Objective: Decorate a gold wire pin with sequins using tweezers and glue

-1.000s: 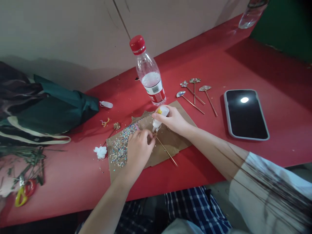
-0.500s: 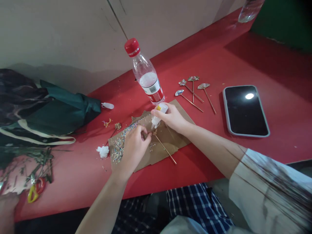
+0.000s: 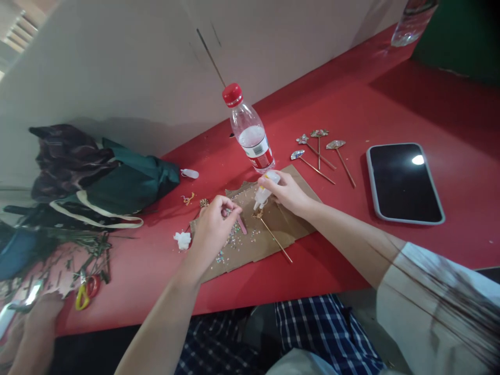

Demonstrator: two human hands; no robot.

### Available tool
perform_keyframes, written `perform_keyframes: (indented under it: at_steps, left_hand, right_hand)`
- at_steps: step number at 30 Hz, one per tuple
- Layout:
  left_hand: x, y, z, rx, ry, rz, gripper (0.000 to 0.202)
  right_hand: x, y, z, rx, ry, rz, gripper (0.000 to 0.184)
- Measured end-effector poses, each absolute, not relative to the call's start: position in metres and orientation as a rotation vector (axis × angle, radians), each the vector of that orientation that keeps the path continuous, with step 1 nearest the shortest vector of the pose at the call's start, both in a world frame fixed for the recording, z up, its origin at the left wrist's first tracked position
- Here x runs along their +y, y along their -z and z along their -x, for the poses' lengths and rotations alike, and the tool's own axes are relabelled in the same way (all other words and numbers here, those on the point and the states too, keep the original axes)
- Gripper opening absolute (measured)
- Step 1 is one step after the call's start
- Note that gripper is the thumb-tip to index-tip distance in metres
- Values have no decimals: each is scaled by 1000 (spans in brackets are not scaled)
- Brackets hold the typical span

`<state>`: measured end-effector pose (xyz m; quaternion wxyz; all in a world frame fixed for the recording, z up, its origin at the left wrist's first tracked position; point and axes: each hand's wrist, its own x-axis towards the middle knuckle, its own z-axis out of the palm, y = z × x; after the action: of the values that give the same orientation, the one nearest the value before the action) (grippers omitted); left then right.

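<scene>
My right hand (image 3: 287,191) is closed round a small white glue bottle (image 3: 266,190), tilted nozzle down. Its tip is at the ornate gold head of a hairpin (image 3: 275,238), which lies on a piece of brown cardboard (image 3: 279,224). My left hand (image 3: 214,221) hovers over the cardboard's left side, thumb and fingers pinched together; what they hold, if anything, is hidden. Just beside those fingertips shows a thin pink stick (image 3: 242,225); whether it is held or lying there I cannot tell. Tiny multicoloured beads (image 3: 233,239) are scattered under and around that hand.
Several decorated hairpins (image 3: 318,151) and a phone (image 3: 406,182) lie to the right. A water bottle (image 3: 253,136) stands behind the cardboard. Leftward are crumpled tissue (image 3: 182,240), a dark green bag (image 3: 136,177), scissors (image 3: 86,291) and another person's hand (image 3: 45,312).
My left hand has drawn away leftward from the hairpin's head, and the pink stick now shows. The glue bottle's nozzle remains at the hairpin. The whole view has shifted slightly.
</scene>
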<state>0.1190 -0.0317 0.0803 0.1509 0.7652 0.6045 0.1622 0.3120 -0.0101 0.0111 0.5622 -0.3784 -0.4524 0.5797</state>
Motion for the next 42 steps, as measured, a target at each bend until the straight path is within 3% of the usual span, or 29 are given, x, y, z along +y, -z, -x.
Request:
perform_keyframes:
  at_steps: [7,12,20,23,27,35,42]
  left_hand:
    - [-24,-94,-50,1777,-703,-1984,19]
    - [-32,-85,41,2085,-736,-1956,25]
    - [-63,-46,75,2127,-438,-2134,20]
    - [-66,-43,72,2137,-361,-2206,23]
    - [-71,-46,74,2156,-288,-2280,26]
    - [-90,-49,91,2097,-182,-2432,28]
    - [-99,-50,97,1982,-128,-2534,28]
  right_hand:
    - [-13,-9,-316,-1079,-1371,832,32]
    - [-20,-12,-317,-1130,-1419,860,30]
    - [-24,-19,-299,-1176,-1514,863,33]
    - [-25,-28,-284,-1229,-1586,929,24]
    - [-11,-37,-258,-1485,-1392,1064,23]
    - [57,-30,-202,-1632,-1034,1435,43]
    - [86,-20,-182,-1768,-887,1779,34]
